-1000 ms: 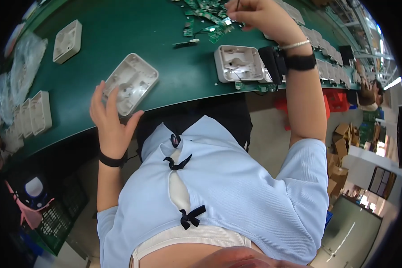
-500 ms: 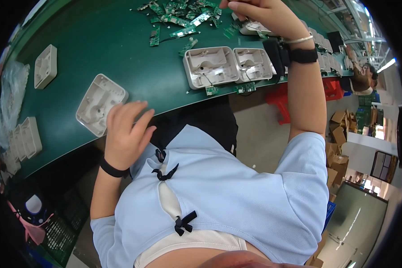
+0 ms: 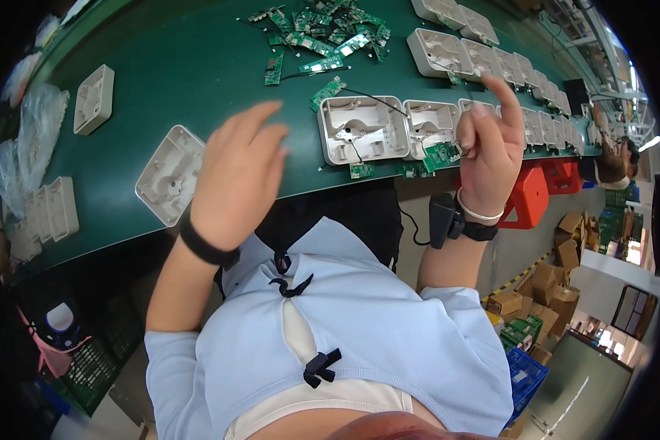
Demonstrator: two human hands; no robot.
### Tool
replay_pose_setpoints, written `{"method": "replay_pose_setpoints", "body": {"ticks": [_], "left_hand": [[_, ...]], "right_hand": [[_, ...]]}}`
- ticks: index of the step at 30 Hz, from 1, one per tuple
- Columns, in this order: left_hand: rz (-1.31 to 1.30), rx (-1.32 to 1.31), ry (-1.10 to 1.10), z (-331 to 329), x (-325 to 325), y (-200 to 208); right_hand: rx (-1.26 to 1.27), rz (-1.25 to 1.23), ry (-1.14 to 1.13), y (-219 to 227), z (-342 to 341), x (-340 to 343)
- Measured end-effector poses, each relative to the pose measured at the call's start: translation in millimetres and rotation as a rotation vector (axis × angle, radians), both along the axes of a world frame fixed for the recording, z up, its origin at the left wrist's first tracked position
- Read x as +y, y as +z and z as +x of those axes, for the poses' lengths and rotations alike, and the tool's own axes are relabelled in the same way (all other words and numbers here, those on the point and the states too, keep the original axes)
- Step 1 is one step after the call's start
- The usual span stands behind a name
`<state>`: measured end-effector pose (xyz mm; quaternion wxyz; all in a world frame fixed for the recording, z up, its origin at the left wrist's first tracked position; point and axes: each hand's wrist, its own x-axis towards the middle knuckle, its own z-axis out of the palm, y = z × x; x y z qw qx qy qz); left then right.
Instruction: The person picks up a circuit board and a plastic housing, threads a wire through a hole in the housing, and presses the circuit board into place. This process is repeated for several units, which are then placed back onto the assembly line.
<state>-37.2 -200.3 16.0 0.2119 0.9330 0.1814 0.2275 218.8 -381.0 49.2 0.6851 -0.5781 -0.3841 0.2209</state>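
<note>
My left hand (image 3: 238, 172), somewhat blurred, hovers over the table with its fingers stretched out and nothing in them. Beside it, a white plastic housing (image 3: 167, 176) lies tilted near the table edge. My right hand (image 3: 491, 150) has its index finger raised and its other fingers curled; a green circuit board (image 3: 441, 155) appears pinched at the curled fingers. That board overlaps the corner of a small white housing (image 3: 430, 125). To its left sits a larger white housing (image 3: 367, 121) with a board (image 3: 361, 171) hanging from it by a wire. My right fingers partly hide the neighbouring housings.
Loose circuit boards (image 3: 330, 33) are heaped at the far side of the green table (image 3: 198, 81). White housings (image 3: 440, 55) run in rows to the right. Clear plastic bags (image 3: 40, 139) lie at left. Red stools (image 3: 526, 196) and cardboard boxes (image 3: 554, 286) stand on the floor.
My right hand has come back from the far side toward the near row, now with a circuit board at its fingers. My left hand has moved right, off the tilted housing. The view has shifted slightly.
</note>
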Motion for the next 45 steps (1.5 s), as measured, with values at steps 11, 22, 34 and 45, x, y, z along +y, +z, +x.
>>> {"method": "replay_pose_setpoints", "body": {"ticks": [11,22,34,45], "left_hand": [[0.33,0.163,-0.427,134.4,13.2,-20.3],[0.076,0.242,-0.026,40.3,66.3,20.5],[0.073,0.121,0.531,-140.7,21.2,-7.0],[-0.253,-0.151,0.529,-165.3,20.0,-69.8]], "right_hand": [[0.012,0.436,-0.002,-42.8,9.0,-44.8],[0.078,0.575,0.054,-50.8,-7.9,-12.3],[0.247,0.261,0.509,-51.8,-102.7,62.0],[-0.52,0.193,0.517,-82.7,-188.7,135.1]]}}
